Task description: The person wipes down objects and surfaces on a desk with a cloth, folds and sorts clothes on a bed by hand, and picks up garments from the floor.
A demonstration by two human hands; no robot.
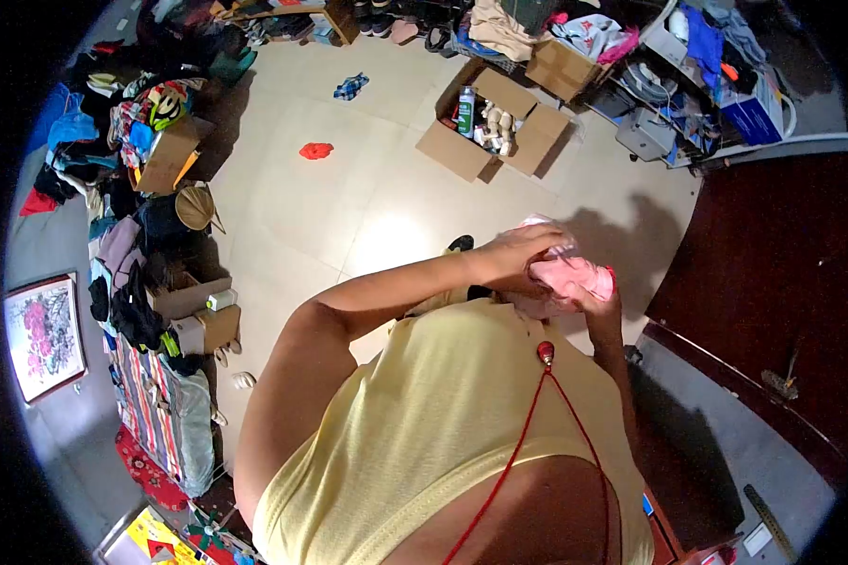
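Note:
A crumpled pink cloth (575, 278) with a red edge and a paler, whitish part is bunched up in front of my chest, toward the right. My left hand (520, 256) reaches across from the left and is closed on the cloth's upper left side. On the lower right my right hand (601, 306) grips the same cloth, its fingers partly hidden by the fabric. I cannot make out what kind of garment or cloth it is. A red pendant (546, 352) on a red cord hangs over my yellow top (424, 395).
An open cardboard box (452, 151) with a green spray can (465, 111) and several pale items stands ahead. On the tiled floor lie a red cloth (316, 151) and a blue checked cloth (351, 87). Clothes piles (132, 273) line the left; a dark red door (773, 282) is right.

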